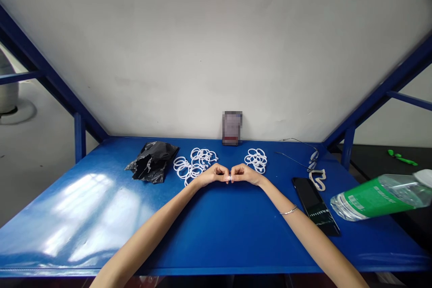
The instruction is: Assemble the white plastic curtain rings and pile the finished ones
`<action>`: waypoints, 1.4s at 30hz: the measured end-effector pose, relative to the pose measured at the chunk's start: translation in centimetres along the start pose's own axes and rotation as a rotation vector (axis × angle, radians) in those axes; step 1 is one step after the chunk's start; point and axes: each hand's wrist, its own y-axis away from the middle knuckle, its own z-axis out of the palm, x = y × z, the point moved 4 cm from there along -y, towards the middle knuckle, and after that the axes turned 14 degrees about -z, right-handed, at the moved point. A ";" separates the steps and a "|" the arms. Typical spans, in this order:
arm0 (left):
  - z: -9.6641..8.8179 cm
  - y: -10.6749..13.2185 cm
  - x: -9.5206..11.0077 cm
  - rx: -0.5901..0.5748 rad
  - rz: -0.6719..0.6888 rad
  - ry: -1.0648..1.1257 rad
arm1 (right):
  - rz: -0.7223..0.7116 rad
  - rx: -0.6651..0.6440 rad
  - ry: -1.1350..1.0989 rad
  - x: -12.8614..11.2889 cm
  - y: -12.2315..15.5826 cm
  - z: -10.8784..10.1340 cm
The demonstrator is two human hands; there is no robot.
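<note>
My left hand [212, 174] and my right hand [245, 173] meet at the middle of the blue table [216, 229], fingers closed together on one small white plastic ring [230, 178]. Just behind my left hand lies a loose pile of white rings [194, 164]. A smaller pile of white rings [256, 159] lies behind my right hand. A thin bracelet circles my right wrist.
A crumpled black plastic bag [153, 161] sits left of the rings. A small blurred card [232, 128] leans on the white wall. At the right lie a black phone [315, 205], glasses [312, 158], a beige band [318, 179] and a green-labelled water bottle [378, 197] on its side.
</note>
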 end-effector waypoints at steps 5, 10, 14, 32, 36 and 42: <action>0.0 0.0 -0.1 -0.028 -0.004 -0.034 | 0.009 -0.029 0.007 -0.1 0.0 0.1; 0.0 0.1 0.0 -0.039 -0.001 -0.054 | 0.005 -0.053 0.007 -0.2 0.0 0.3; 0.0 0.2 0.1 -0.050 -0.006 -0.095 | 0.010 -0.068 0.010 -0.3 0.0 0.3; 0.0 0.1 -0.2 -0.099 0.021 -0.115 | 0.034 -0.098 0.060 -0.2 0.2 0.4; 0.1 0.2 0.0 -0.099 0.020 -0.125 | 0.038 -0.097 0.054 -0.2 0.2 0.4; 0.1 0.2 0.1 -0.083 0.012 -0.135 | 0.038 -0.098 0.076 -0.5 0.1 0.5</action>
